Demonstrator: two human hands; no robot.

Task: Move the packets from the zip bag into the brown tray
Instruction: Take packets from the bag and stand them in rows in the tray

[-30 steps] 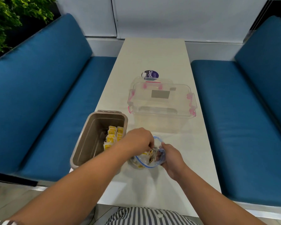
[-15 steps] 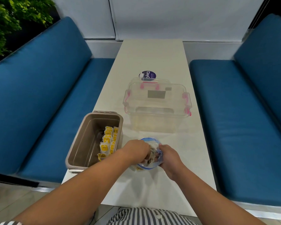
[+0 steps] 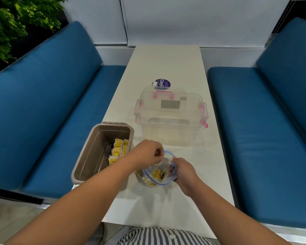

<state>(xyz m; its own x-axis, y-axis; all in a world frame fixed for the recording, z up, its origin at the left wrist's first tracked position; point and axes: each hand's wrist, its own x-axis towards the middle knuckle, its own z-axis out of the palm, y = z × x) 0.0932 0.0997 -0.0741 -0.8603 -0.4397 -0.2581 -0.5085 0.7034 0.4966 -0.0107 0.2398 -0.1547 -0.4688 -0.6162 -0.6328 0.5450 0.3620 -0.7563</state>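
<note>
White table (image 3: 166, 64): L hand (image 3: 147, 152) pinches packet (image 3: 163, 160) just above zip bag (image 3: 155, 175); R hand (image 3: 184, 171) grips bag rim.

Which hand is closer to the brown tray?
Left. The left hand is next to the brown tray, pinching a packet above the zip bag; the right hand is farther away, gripping the bag's other side.

left hand (image 3: 147, 152): I pinch a pale packet (image 3: 162, 161) just above the bag's mouth.
right hand (image 3: 184, 171): I grip the rim of the zip bag (image 3: 166, 182), which rests on the table (image 3: 166, 64).
brown tray (image 3: 88, 156): just left of the bag, yellow packets (image 3: 117, 151) lined along its right wall.
clear box (image 3: 171, 110): beyond the bag, lid on.
</note>
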